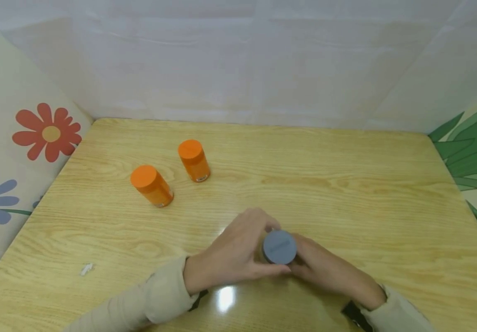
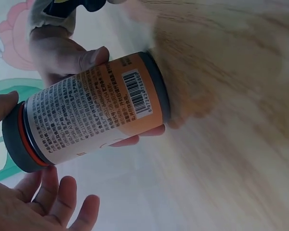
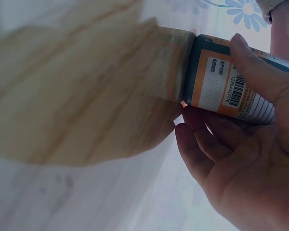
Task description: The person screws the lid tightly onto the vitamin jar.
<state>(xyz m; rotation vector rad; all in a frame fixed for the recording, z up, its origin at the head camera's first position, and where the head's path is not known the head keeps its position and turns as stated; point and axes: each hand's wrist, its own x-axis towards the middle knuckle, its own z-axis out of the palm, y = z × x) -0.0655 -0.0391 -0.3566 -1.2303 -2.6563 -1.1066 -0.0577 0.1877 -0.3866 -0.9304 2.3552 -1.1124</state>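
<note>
A jar with a dark grey lid (image 1: 280, 247) is between the two hands near the front of the table. Its printed white and orange body (image 2: 89, 108) shows in the left wrist view, with a barcode close to the dark base. My right hand (image 1: 325, 265) grips the body, thumb on one side and fingers (image 3: 202, 144) on the other. The left hand (image 1: 238, 249) pinches the lid, thumb and fingertips at opposite sides of its rim; its other fingers (image 2: 65, 197) are spread loosely. The base is close to the tabletop in both wrist views.
Two orange jars with orange lids stand to the left, one nearer (image 1: 152, 186) and one farther back (image 1: 194, 160). A small white scrap (image 1: 86, 269) lies at the table's front left. White sheeting (image 1: 255, 69) hangs behind the wooden table (image 1: 367, 184).
</note>
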